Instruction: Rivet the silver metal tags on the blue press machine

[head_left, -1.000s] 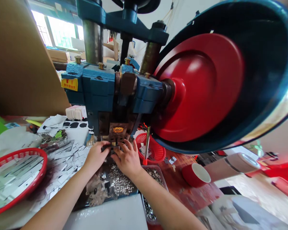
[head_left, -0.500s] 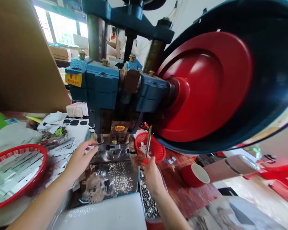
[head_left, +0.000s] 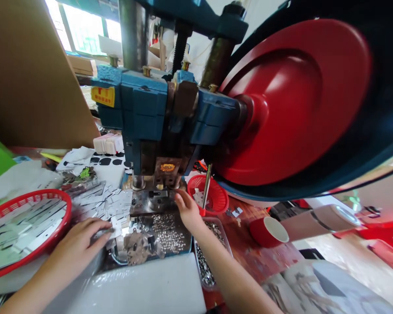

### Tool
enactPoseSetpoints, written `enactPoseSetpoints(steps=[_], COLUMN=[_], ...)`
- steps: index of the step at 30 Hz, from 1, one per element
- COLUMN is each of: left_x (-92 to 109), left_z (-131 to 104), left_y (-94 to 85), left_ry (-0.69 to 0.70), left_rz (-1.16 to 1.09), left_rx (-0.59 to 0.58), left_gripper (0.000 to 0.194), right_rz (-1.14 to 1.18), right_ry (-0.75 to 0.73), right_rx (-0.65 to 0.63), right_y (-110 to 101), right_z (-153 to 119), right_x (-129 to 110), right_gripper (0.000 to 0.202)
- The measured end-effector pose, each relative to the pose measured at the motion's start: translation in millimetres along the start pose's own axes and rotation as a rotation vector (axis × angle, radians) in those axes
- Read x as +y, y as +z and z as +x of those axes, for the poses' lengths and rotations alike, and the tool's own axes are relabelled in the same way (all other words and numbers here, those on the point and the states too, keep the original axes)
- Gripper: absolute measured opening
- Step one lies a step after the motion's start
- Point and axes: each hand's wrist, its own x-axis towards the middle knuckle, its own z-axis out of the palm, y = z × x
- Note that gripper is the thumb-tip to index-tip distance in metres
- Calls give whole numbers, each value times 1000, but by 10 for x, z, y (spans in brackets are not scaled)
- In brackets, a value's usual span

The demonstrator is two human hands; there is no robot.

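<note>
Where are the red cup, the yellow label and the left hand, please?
Red cup (head_left: 258, 232): head view, outer side.
Yellow label (head_left: 102, 96): head view, middle.
Left hand (head_left: 79, 240): head view, back.

The picture's edge is cutting off the flywheel (head_left: 294, 100) and the left-hand basket (head_left: 67, 213). The fingers of the left hand (head_left: 80, 242) are blurring against pale pieces (head_left: 116, 226), obscuring any grip. Lettering on the yellow sticker (head_left: 103, 96) (red, apparently) is staying too small to read; both forearms are running out of view.

Bright window (head_left: 85, 35) upper left | glare on red wheel (head_left: 291, 100) | edges stretched, softly blurred
</note>
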Motion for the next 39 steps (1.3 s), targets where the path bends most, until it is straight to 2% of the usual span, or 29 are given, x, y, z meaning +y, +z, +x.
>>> enactPoseSetpoints(steps=[2,5,7,9,12,14,16,18,20,22,24,27,33,39], left_x=[30,121,175,204,196,171,145,126,118,118,130,163,215,207], left_z=[1,44,85,118,135,127,112,96,79,57,31,-6,31,136], left_y=[12,32,37,38,52,76,105,127,134,131,124,125,114,40], left_ry=[11,26,19,11,44,69,84,96,101,95,84,64,38,78], left_rz=[64,152,202,227,215,217,238,255,253,243,247,284,310,315], left_rx=[-5,-23,-29,-33,-45,-48,-42,-35,-30,-27,-16,4,14,-45], left_gripper=[36,44,47,45,44,47,48,48,44,36,32,36,54,52], right_rz=[-242,-373,-304,-112,182,214,93,-126,-365,-567,-711,-799,-739,-769], right_ry=[-77,-27,37,89,131,123,76,-41,-198,-308,-334,-308,-236,-207], right_rx=[-43,-53,16,136,289,337,262,27,-232,-376,-413,-401,-368,-345], right_y=[126,209,144,-15,-309,-425,-419,-304,-139,14,118,181,177,223], right_z=[165,313,330,282,95,-80,-249,-373,-431,-432,-403,-364,-356,-357], right_x=[-112,-178,-130,-33,100,128,97,24,-54,-107,-122,-102,-93,-71], right_gripper=[29,16,16,20,33,39,32,18,17,18,16,16,14,15])
